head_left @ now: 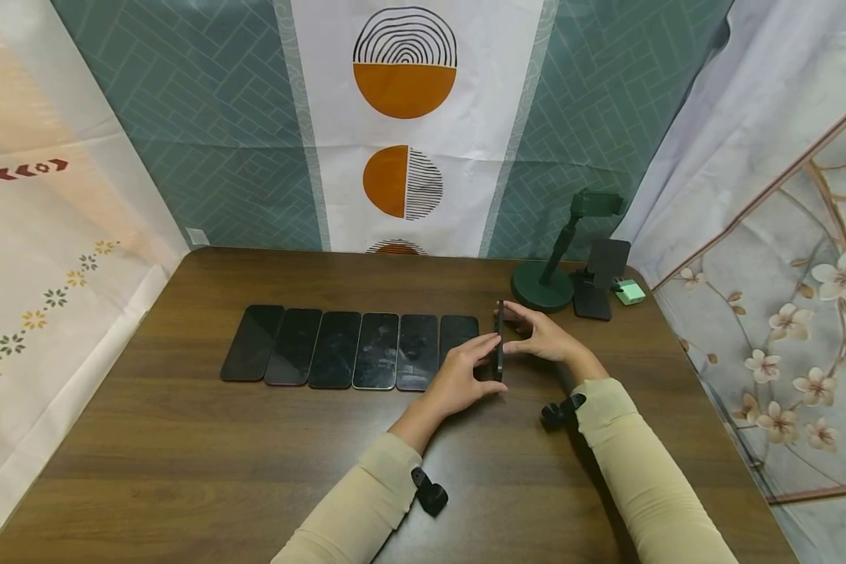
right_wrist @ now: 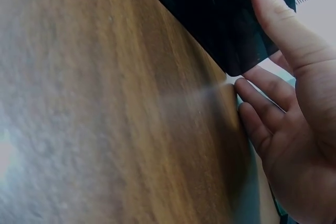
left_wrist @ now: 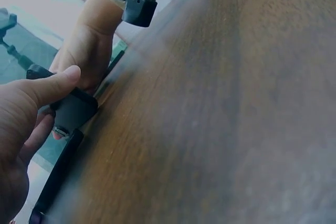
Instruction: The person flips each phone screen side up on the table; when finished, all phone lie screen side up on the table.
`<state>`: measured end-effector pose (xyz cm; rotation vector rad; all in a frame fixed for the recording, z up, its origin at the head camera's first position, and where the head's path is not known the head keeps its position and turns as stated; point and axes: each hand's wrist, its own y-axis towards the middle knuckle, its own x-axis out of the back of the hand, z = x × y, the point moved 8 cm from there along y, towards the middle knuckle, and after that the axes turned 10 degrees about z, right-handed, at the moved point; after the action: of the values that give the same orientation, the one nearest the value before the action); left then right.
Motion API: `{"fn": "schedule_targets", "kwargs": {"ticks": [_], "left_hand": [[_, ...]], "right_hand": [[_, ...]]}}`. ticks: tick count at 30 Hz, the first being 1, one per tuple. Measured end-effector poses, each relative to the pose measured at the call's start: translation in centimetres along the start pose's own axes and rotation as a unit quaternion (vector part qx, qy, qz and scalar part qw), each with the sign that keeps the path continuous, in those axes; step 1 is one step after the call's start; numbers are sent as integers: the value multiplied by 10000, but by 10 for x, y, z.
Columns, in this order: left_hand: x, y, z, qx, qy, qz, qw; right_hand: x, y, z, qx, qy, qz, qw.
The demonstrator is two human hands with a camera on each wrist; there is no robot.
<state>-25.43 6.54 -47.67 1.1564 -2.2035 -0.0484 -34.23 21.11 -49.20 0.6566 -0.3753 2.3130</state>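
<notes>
A black smartphone (head_left: 499, 341) stands on its long edge, or just off the table, at the right end of a row of phones; its contact with the table is unclear. My left hand (head_left: 463, 374) grips it from the left, the thumb (left_wrist: 55, 86) across its near end and fingers against one face. From the right, my right hand (head_left: 544, 335) holds the far part. In the right wrist view the thumb (right_wrist: 273, 9) lies on the dark glossy screen (right_wrist: 220, 19), fingers behind. Several dark smartphones (head_left: 376, 351) lie flat side by side to the left; my left hand partly covers the rightmost.
At the back right stand a dark green round-based stand (head_left: 544, 286), a black folding phone stand (head_left: 599, 274) and a small light green block (head_left: 630, 292). The wooden table (head_left: 254, 454) ends at a patterned cloth backdrop (head_left: 218, 157).
</notes>
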Motion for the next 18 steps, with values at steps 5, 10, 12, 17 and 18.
{"fn": "schedule_targets", "kwargs": {"ticks": [5,10,12,17,18], "left_hand": [[4,-3,-2,31,321,-139,9994],[6,-5,1,108,405,-205,9989],[7,-6,3,142,306,-213,9992],[8,-7,6,114,42,-239,9996],[8,-7,6,81,-49,-251,9996]], "right_hand": [[0,0,-1,-132,-217,-114,9996],[-1,2,-2,-175,-330,-234,9990],[-1,2,-2,-221,-343,-284,9988],[0,2,-2,-232,-407,-366,9982],[0,2,-2,-209,-384,-377,9983]]}}
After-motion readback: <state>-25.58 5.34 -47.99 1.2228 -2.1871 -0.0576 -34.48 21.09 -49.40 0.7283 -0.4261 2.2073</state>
